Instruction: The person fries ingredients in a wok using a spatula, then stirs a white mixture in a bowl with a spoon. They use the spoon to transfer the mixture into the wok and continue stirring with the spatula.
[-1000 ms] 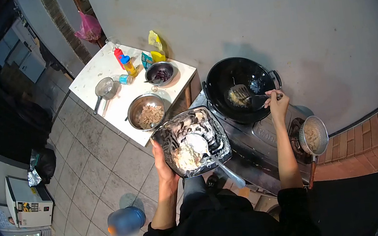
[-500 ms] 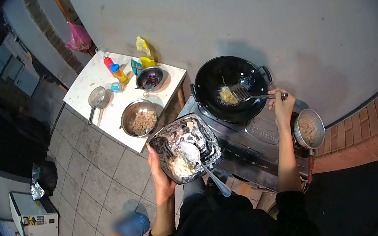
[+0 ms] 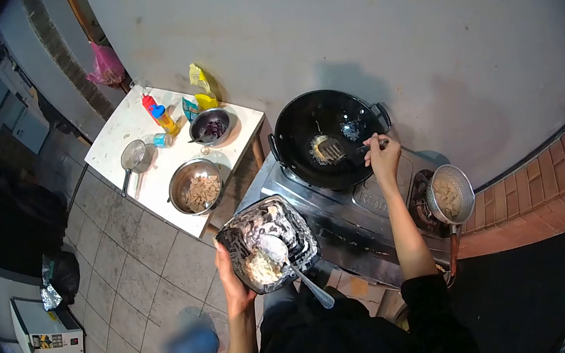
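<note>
My left hand [image 3: 231,276] holds a square black bowl [image 3: 301,224] in front of my body, its inside smeared with white batter and a pale lump at the bottom. A spoon [image 3: 314,289] rests in that bowl, handle toward me. With closed fingers, my right hand [image 3: 382,156] grips the handle of a slotted turner [image 3: 331,150] over the black wok [image 3: 296,114]. The turner's head is down in the wok, against a small yellowish piece of food [image 3: 318,147] frying at the bottom. Part of the food is hidden behind the turner.
Under the wok stands a gas stove [image 3: 345,222]; a long-handled strainer-like pan [image 3: 469,198] of pale food sits at its right. On the white table [image 3: 143,148] are a steel pot [image 3: 176,190] of meat pieces, a dark bowl [image 3: 225,128], a sieve [image 3: 133,155] and bottles.
The turner's head now covers part of the yellowish food, and its handle is tilted more steeply. My left hand and the bowl sit slightly lower; the whole view has shifted a little.
</note>
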A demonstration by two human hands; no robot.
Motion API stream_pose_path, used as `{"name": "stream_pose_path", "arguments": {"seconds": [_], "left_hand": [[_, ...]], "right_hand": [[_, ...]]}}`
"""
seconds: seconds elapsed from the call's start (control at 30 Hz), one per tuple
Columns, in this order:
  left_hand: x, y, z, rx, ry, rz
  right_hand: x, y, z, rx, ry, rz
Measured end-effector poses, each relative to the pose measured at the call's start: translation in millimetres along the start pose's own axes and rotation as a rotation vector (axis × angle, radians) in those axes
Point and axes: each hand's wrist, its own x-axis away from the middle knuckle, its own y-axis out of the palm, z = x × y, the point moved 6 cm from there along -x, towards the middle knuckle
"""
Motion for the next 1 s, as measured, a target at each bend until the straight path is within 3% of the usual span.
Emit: {"name": "stream_pose_path", "arguments": {"seconds": [0.33,0.57,0.87,1.0], "left_hand": [[8,-3,-4,-0.001,0.002,0.123],[8,-8,-7,-0.013,-0.001,0.109],[1,-9,-9,-0.034,0.006,0.124],[-3,-5,-5,-0.063,0.007,0.034]], "right_hand": [[-9,12,23,0.071,0.085,0.020],[5,15,13,0.186,-0.193,0.095],[-1,10,14,0.176,-0.196,0.085],[4,6,21,0.192,-0.200,0.098]]}}
